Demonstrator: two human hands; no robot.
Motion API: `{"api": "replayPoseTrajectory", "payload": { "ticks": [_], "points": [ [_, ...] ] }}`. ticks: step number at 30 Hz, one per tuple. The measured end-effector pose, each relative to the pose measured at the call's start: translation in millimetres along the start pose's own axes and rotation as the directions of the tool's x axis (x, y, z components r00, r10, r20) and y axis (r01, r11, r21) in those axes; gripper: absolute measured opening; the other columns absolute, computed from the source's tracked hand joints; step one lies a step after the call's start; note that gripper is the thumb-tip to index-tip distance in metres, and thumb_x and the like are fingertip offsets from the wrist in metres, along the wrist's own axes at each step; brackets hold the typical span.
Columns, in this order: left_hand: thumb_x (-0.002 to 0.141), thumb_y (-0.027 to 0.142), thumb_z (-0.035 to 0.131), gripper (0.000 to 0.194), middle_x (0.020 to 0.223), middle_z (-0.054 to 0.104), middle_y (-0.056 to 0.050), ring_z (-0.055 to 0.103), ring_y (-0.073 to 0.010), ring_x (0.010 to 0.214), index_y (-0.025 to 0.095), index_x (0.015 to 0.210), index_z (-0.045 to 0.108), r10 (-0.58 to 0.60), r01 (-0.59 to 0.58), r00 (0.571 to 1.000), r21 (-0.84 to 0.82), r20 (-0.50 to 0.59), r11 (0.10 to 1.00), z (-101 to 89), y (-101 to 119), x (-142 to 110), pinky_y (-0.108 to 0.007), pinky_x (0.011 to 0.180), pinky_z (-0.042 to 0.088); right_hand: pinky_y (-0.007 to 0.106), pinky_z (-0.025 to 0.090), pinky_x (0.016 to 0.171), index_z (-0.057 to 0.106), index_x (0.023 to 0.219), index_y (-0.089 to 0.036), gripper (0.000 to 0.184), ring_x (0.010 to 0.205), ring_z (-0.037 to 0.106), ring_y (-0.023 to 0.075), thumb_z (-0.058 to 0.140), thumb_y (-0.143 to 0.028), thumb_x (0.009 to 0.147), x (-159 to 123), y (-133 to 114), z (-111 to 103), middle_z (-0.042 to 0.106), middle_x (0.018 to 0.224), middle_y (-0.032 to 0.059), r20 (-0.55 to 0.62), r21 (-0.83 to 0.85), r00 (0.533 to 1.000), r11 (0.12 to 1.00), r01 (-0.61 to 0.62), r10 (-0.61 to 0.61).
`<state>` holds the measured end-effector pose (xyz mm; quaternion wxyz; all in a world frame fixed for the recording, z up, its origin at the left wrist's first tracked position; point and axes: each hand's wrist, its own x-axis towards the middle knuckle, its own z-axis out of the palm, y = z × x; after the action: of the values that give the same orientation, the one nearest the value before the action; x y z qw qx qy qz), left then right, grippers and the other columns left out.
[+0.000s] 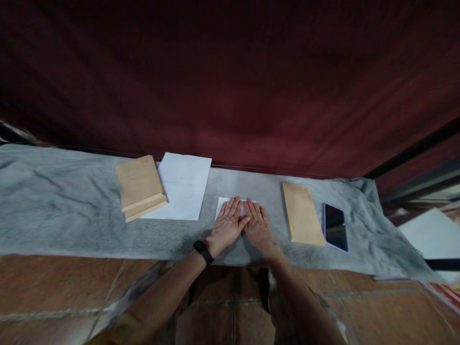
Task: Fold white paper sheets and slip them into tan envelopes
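Both hands lie flat, side by side, on a small white paper point(219, 207) that looks folded. My left hand point(229, 223), with a black band on its wrist, covers the paper's left part, fingers stretched out. My right hand point(257, 226) presses on the right part with its fingers straight too. The thumbs meet in the middle. Most of the paper is hidden under the palms and fingers. To the left lies a stack of white sheets point(185, 187), partly beneath brown envelopes point(139, 182). On the right rests another stack of brown envelopes point(304, 213).
A phone with a purple case point(335, 227) lies right of the envelopes. Grey cloth point(72, 206) covers the long, narrow surface. A dark red curtain-like sheet point(230, 96) rises behind it. Tiled floor point(53, 282) runs along the near edge. A white object point(433, 235) stands at far right.
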<state>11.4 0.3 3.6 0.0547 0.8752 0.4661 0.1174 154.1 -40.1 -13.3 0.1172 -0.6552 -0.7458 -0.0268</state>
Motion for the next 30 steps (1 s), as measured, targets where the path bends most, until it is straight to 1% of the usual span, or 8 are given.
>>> {"api": "replayPoseTrajectory", "payload": {
  "ticks": [7, 11, 16, 20, 23, 27, 30],
  "points": [
    [0.107, 0.049, 0.027, 0.064, 0.165, 0.033, -0.014, 0.025, -0.0251, 0.156, 0.010, 0.156, 0.038, -0.024, 0.025, 1.000, 0.050, -0.017, 0.998, -1.3, -5, -2, -0.047, 0.127, 0.019, 0.050, 0.022, 0.124, 0.034, 0.158, -0.008, 0.056, 0.153, 0.029, 0.0275, 0.029, -0.026, 0.105, -1, 3, -1, 0.034, 0.165, 0.0132, 0.006, 0.034, 0.999, 0.999, -0.032, 0.032],
    [0.107, 0.048, 0.028, 0.063, 0.166, 0.031, -0.015, 0.023, -0.0255, 0.156, 0.009, 0.156, 0.037, -0.019, 0.020, 1.000, 0.060, -0.020, 0.998, -0.7, -7, -4, -0.048, 0.128, 0.018, 0.049, 0.022, 0.124, 0.034, 0.158, -0.010, 0.055, 0.152, 0.032, 0.0272, 0.030, -0.028, 0.106, -2, 4, -3, 0.036, 0.164, 0.0133, -0.003, 0.036, 0.999, 0.999, -0.038, 0.038],
    [0.107, 0.043, 0.029, 0.059, 0.166, 0.031, -0.013, 0.023, -0.0248, 0.156, 0.014, 0.157, 0.038, -0.022, 0.023, 1.000, 0.071, -0.015, 0.997, -0.3, -10, -4, -0.048, 0.128, 0.018, 0.049, 0.022, 0.124, 0.033, 0.159, -0.010, 0.056, 0.152, 0.033, 0.0278, 0.031, -0.033, 0.108, -4, 7, -4, 0.035, 0.164, 0.0131, -0.008, 0.028, 0.999, 0.999, -0.039, 0.039],
    [0.106, 0.041, 0.029, 0.057, 0.166, 0.032, -0.013, 0.025, -0.0248, 0.156, 0.015, 0.156, 0.039, -0.036, 0.037, 0.999, 0.084, -0.015, 0.996, -2.2, -12, -5, -0.048, 0.127, 0.018, 0.050, 0.023, 0.124, 0.033, 0.159, -0.011, 0.057, 0.152, 0.033, 0.0277, 0.031, -0.038, 0.108, -5, 11, -3, 0.036, 0.163, 0.0139, -0.014, 0.030, 0.999, 0.998, -0.048, 0.048],
    [0.106, 0.044, 0.030, 0.059, 0.166, 0.032, -0.015, 0.026, -0.0259, 0.155, 0.013, 0.156, 0.039, -0.054, 0.055, 0.998, 0.092, -0.015, 0.994, -3.6, -13, -5, -0.047, 0.127, 0.019, 0.050, 0.023, 0.124, 0.034, 0.159, -0.011, 0.058, 0.151, 0.034, 0.0283, 0.030, -0.041, 0.109, -6, 15, -5, 0.036, 0.163, 0.0137, -0.007, 0.020, 0.998, 0.998, -0.056, 0.056],
    [0.105, 0.050, 0.031, 0.067, 0.165, 0.030, -0.020, 0.026, -0.0294, 0.155, 0.006, 0.155, 0.037, -0.098, 0.099, 0.995, 0.115, -0.014, 0.988, -2.9, -15, -8, -0.046, 0.127, 0.021, 0.049, 0.023, 0.123, 0.034, 0.159, -0.011, 0.058, 0.150, 0.036, 0.0294, 0.029, -0.041, 0.109, -7, 20, -8, 0.036, 0.163, 0.0132, 0.002, 0.005, 0.998, 0.998, -0.064, 0.064],
    [0.104, 0.053, 0.033, 0.073, 0.164, 0.030, -0.022, 0.026, -0.0301, 0.155, 0.002, 0.156, 0.034, -0.124, 0.127, 0.992, 0.125, -0.035, 0.984, -1.4, -19, -10, -0.045, 0.127, 0.022, 0.050, 0.024, 0.122, 0.034, 0.159, -0.011, 0.058, 0.150, 0.036, 0.0300, 0.028, -0.041, 0.109, -8, 22, -9, 0.036, 0.164, 0.0130, 0.007, -0.005, 0.998, 0.998, -0.063, 0.063]
  ]
}}
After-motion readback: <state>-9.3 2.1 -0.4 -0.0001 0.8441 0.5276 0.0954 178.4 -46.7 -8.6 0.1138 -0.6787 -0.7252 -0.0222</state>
